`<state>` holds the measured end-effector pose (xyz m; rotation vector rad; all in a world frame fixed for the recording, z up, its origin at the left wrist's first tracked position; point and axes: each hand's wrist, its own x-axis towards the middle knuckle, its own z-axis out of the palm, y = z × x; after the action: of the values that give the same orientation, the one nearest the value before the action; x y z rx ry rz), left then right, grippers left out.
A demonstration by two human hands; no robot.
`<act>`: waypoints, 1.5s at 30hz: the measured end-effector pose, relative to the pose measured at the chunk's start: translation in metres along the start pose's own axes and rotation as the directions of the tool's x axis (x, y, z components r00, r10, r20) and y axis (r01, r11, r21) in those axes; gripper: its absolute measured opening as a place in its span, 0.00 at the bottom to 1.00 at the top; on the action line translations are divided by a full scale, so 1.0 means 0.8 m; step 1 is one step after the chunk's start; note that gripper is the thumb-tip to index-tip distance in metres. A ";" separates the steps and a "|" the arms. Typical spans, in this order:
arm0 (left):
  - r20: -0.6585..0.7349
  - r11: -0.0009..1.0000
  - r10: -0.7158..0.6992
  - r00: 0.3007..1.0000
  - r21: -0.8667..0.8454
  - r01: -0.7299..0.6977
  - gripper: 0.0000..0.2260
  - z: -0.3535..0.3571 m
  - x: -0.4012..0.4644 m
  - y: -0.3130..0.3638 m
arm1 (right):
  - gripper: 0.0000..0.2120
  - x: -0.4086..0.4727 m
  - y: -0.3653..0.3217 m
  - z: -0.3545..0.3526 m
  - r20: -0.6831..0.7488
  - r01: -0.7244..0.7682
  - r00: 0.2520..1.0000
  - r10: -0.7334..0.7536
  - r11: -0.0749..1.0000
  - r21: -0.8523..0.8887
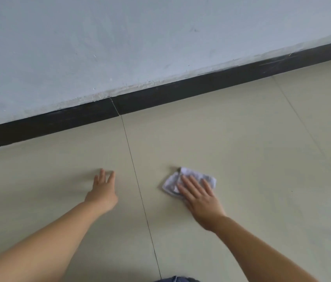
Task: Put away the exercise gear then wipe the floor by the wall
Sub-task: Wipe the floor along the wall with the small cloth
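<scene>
A black skirting board (160,94) ran along the foot of the surface behind it, crossed by a thin pale seam near its middle. Its top edge was rough and chipped, flecked with white. A scrap of blue denim (175,279) showed at the bottom edge.

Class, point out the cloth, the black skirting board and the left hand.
cloth (196,175): head view, upper part beyond the fingers.
black skirting board (160,94): head view, mid-length face.
left hand (103,190): head view, back of hand.
</scene>
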<state>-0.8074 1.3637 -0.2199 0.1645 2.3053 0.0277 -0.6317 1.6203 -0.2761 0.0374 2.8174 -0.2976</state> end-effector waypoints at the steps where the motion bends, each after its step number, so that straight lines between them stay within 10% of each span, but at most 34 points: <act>1: -0.001 1.000 0.014 1.000 0.009 -0.014 0.31 0.003 -0.003 0.005 | 0.25 0.000 0.045 -0.014 -0.063 -0.172 0.983 0.175 0.984 0.050; 4: 0.016 0.994 0.092 0.996 0.057 -0.093 0.31 0.007 -0.012 0.028 | 0.25 -0.004 0.142 -0.056 0.026 -0.655 0.729 0.684 0.686 0.317; 7: 0.003 0.979 0.189 0.982 0.081 -0.189 0.32 0.003 -0.015 0.058 | 0.27 0.007 0.138 -0.069 0.115 -0.792 0.560 0.820 0.489 0.366; 9: -0.010 0.973 0.221 0.975 0.071 -0.220 0.31 0.000 -0.013 0.078 | 0.27 0.009 0.087 -0.045 0.041 -0.720 0.654 0.755 0.605 0.341; 13: 0.033 0.966 0.242 0.970 0.087 -0.244 0.31 -0.002 -0.003 0.117 | 0.29 -0.019 -0.070 0.012 -0.053 -0.162 0.984 0.170 0.978 0.131; 18: 0.148 0.963 0.213 0.966 0.134 -0.233 0.33 -0.001 0.008 0.128 | 0.28 -0.007 -0.059 0.000 0.072 0.303 0.952 -0.299 0.951 -0.058; 23: 0.107 0.942 0.197 0.975 0.254 -0.218 0.32 -0.007 0.000 0.113 | 0.25 0.017 0.135 -0.038 -0.068 -0.163 0.982 0.174 0.977 0.135; 26: -0.019 0.956 0.122 0.992 0.272 -0.113 0.31 -0.010 -0.002 0.110 | 0.25 0.039 0.195 -0.080 0.072 -0.581 0.809 0.583 0.777 0.241; 30: 0.083 0.978 0.005 0.997 0.209 -0.022 0.31 -0.025 -0.018 0.102 | 0.27 0.078 0.167 -0.104 0.205 -0.738 0.671 0.712 0.616 0.274; 38: 0.210 0.983 0.122 0.970 0.113 -0.148 0.29 -0.071 -0.024 0.101 | 0.27 0.115 0.011 -0.103 0.362 -0.246 0.914 0.182 0.959 0.140; 45: 0.070 0.978 0.171 0.983 0.105 -0.178 0.48 -0.035 0.033 0.104 | 0.31 0.147 0.036 -0.114 0.407 0.111 0.912 -0.047 0.985 -0.135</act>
<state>-0.8366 1.4502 -0.2147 0.4192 2.2270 -0.0158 -0.7691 1.6669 -0.2327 -0.1568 2.4230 -0.0870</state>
